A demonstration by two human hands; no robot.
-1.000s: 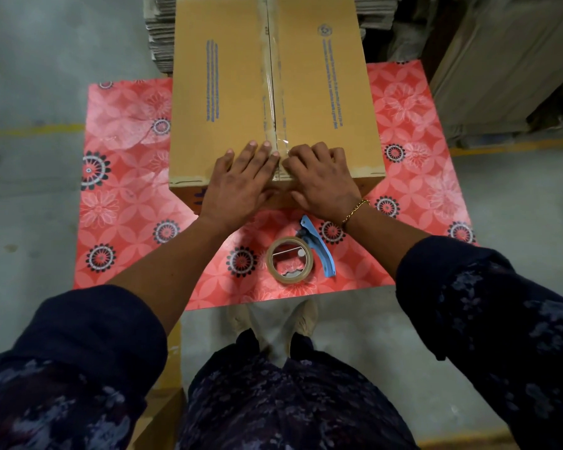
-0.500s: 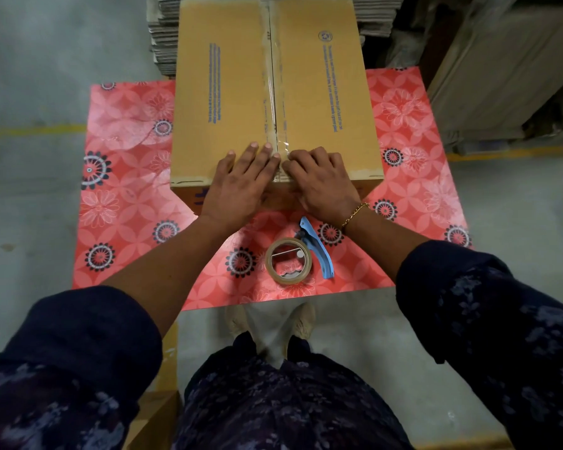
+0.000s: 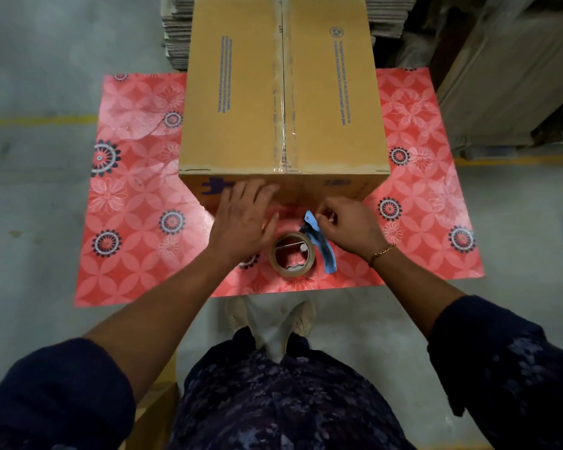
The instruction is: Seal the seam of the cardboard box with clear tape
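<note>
A brown cardboard box [image 3: 241, 92] stands on a red flower-patterned sheet [image 3: 134, 196]. Clear tape [image 3: 283, 92] runs along its top centre seam and over the near edge. My left hand [image 3: 244, 219] hovers with fingers spread in front of the box's near face, just left of a roll of clear tape [image 3: 310, 264] lying flat on the sheet. My right hand [image 3: 348, 225] is curled, its fingertips pinched on the upper end of a blue tape cutter [image 3: 327, 258] that lies beside the roll.
Stacks of flattened cardboard [image 3: 176, 37] rise behind the box, and large boards [image 3: 501, 76] lean at the right. The floor is grey concrete with a yellow line [image 3: 36, 121]. My shoes [image 3: 303, 319] are at the sheet's near edge.
Both hands have come off the box's top near edge and moved down toward me. The left now hovers by the tape roll and the right has closed on the cutter's tip.
</note>
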